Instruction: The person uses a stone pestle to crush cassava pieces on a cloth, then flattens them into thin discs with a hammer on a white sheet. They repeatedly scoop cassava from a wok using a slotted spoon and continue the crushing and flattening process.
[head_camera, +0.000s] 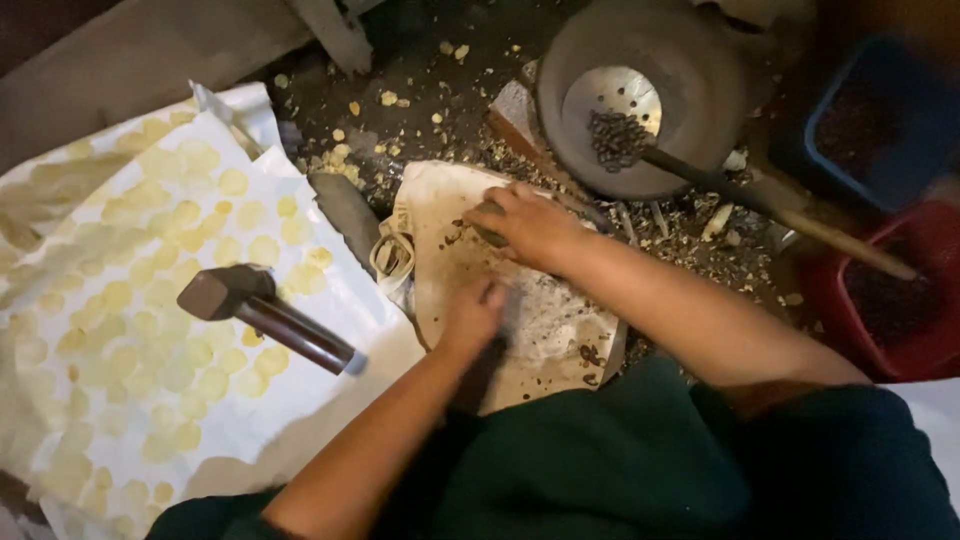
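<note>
Many flattened yellow discs already laid left of stained cloth; dark seeds remaining in pan beyond. Right hand fingers pressed on cloth; left hand curled, pinch unclear.

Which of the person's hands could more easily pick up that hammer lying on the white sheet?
Probably the left hand: it rests on the stained cloth on the side nearer the hammer. The right hand lies farther away, fingers on a dark object.

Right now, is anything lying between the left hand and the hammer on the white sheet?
Nothing visible blocks it. The left hand rests on the stained cloth; the hammer lies apart to its left on the sheet, with only bare sheet and pale discs between.
</note>
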